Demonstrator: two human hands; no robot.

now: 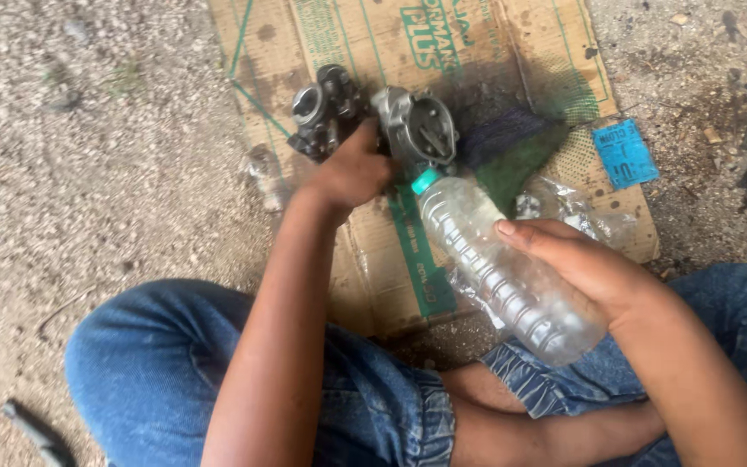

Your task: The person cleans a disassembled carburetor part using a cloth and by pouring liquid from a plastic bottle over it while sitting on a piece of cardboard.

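My left hand (352,173) grips a grey metal engine part (365,121), a carburettor-like casting with round openings, held just above a flattened cardboard sheet (373,52). My right hand (577,264) holds a clear ribbed plastic bottle (503,268) with a teal cap (425,180). The bottle is tilted so its cap end touches or nearly touches the metal part's right side. A little liquid shows inside the bottle.
I sit on gravel ground (88,173) in blue jeans (166,363), knees apart. A dark brush (503,130) lies on the cardboard, with crumpled clear plastic (572,207) and a blue packet (624,154) at the right. A dark tool (36,432) lies at bottom left.
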